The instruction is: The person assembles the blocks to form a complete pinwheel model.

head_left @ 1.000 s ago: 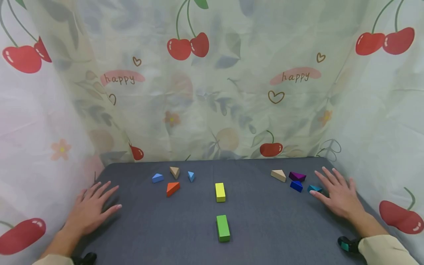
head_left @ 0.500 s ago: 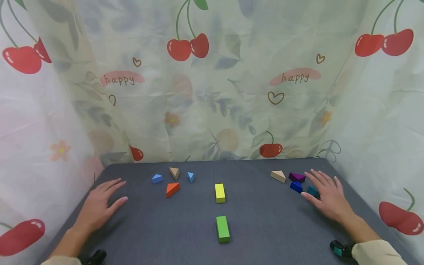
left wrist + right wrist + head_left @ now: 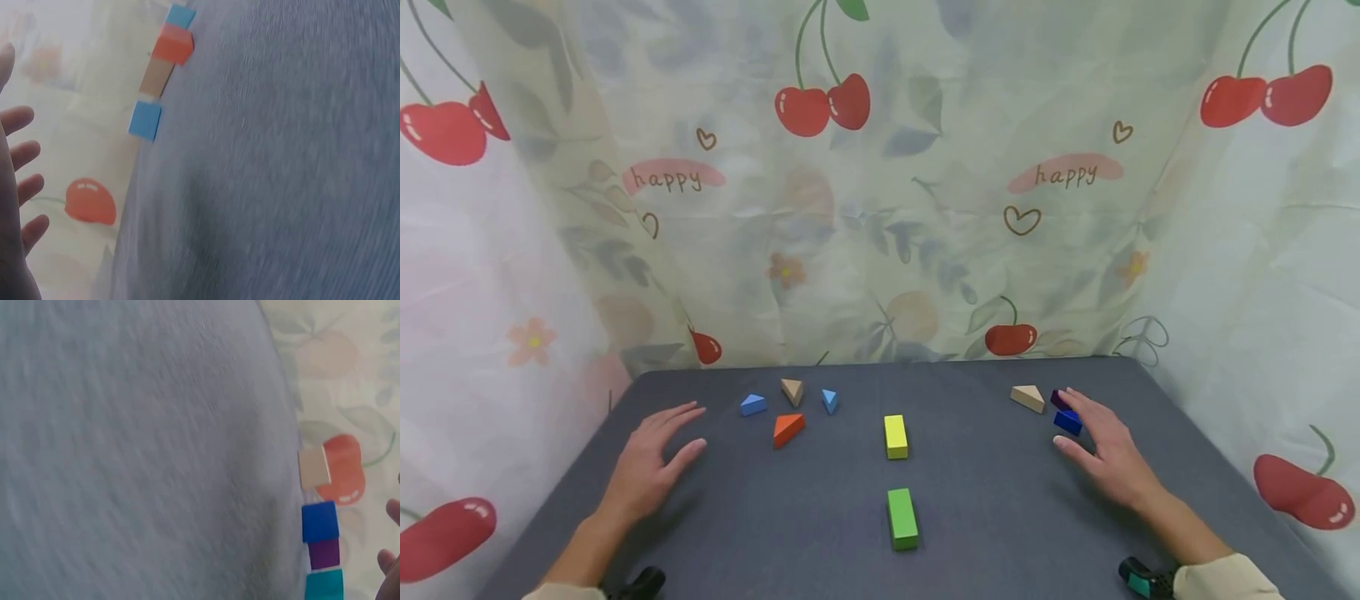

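Observation:
My left hand (image 3: 651,462) hovers over the left part of the table, fingers extended and holding nothing. Just beyond its fingertips lie a blue triangular block (image 3: 753,405), a tan one (image 3: 792,391), an orange one (image 3: 788,429) and a small light blue one (image 3: 829,401). On the other side my right hand (image 3: 1108,454), also holding nothing, reaches over a dark blue block (image 3: 1067,422) and a partly covered purple block (image 3: 1057,400). A teal block (image 3: 324,585) is hidden behind it in the head view. Left of these lies a beige triangular block (image 3: 1027,397).
A yellow rectangular block (image 3: 896,437) lies mid-table, with a longer green block (image 3: 902,519) nearer me. The dark grey tabletop (image 3: 977,533) ends at a cherry-printed curtain (image 3: 865,267), which also runs along both sides.
Both hands have moved inward, the left one rightward and the right one leftward. The right hand now covers the teal block and part of the purple one. The blocks stay put.

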A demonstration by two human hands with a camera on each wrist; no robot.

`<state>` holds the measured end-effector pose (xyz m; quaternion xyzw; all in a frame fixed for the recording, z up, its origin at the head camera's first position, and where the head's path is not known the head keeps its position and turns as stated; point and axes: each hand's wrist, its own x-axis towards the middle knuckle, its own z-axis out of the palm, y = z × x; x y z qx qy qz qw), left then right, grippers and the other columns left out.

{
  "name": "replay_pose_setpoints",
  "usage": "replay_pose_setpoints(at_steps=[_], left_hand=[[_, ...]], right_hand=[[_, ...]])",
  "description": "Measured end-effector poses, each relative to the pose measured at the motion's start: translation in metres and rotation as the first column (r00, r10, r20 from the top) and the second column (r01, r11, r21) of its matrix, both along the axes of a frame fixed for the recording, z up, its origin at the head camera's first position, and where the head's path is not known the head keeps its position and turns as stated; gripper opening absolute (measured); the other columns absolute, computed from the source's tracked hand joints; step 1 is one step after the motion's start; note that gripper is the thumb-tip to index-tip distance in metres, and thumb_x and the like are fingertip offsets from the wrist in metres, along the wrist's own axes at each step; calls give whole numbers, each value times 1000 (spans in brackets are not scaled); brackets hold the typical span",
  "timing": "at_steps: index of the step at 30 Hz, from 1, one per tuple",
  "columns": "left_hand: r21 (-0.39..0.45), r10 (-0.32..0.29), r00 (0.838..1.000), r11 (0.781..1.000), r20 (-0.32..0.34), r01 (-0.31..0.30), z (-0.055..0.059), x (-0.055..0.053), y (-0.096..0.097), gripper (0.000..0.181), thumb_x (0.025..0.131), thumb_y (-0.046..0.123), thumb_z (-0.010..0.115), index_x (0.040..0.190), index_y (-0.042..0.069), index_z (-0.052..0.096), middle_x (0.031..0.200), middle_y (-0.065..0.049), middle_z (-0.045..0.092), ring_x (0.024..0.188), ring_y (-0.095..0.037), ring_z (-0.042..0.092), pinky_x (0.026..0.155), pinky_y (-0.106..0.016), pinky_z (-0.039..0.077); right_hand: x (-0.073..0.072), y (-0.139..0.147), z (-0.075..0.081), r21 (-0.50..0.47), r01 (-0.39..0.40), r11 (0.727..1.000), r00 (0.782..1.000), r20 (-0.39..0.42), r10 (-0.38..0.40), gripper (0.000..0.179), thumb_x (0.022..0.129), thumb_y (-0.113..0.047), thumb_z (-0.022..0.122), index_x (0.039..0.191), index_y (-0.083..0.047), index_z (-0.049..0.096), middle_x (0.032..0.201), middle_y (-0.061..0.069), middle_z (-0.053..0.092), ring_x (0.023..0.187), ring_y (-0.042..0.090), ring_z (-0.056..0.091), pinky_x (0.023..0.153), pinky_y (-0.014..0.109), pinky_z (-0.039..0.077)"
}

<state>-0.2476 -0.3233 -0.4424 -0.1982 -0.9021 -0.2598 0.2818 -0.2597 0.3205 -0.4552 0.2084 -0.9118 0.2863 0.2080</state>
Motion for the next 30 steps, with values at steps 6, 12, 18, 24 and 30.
replay_pose_setpoints(at_steps=[6, 12, 18, 24, 30], left_hand=[[34, -3, 1000, 999, 17, 3, -5, -1, 10, 40, 91, 20, 68, 128, 8, 62, 136, -15, 54, 126, -39, 43, 96, -64, 30], [57, -11, 999, 998, 52, 8, -6, -1, 22, 37, 92, 21, 67, 128, 9, 63, 136, -14, 53, 126, -38, 43, 96, -65, 31], [112, -48, 994, 993, 100, 37, -2, 1, 39, 35, 93, 18, 66, 127, 10, 63, 136, -13, 54, 125, -37, 44, 97, -65, 31], [154, -66, 989, 987, 134, 45, 0, 2, 52, 36, 92, 20, 69, 127, 11, 63, 134, -12, 56, 124, -36, 47, 96, -65, 33], [211, -113, 980, 974, 162, 78, 1, 2, 64, 37, 91, 19, 70, 128, 13, 63, 133, -10, 57, 124, -33, 47, 96, -63, 36]], right_hand=[[2, -14, -2, -51, -30, 998, 998, 53, 33, 66, 94, -24, 64, 152, -16, 35, 151, 19, 35, 134, 47, 29, 96, 74, 25], [8, -26, -4, -92, -25, 995, 996, 83, 32, 62, 96, -23, 62, 149, -8, 36, 150, 19, 35, 133, 46, 32, 96, 70, 31], [13, -41, 0, -136, -21, 991, 990, 136, 39, 61, 98, -24, 59, 151, -11, 32, 149, 19, 35, 126, 42, 43, 87, 62, 46], [15, -52, 4, -175, -55, 983, 984, 157, 83, 60, 99, -21, 57, 152, -16, 31, 150, 17, 35, 125, 38, 47, 86, 54, 51], [19, -61, 7, -210, -81, 974, 978, 170, 118, 59, 99, -21, 56, 152, -19, 32, 149, 15, 38, 125, 35, 49, 87, 44, 51]])
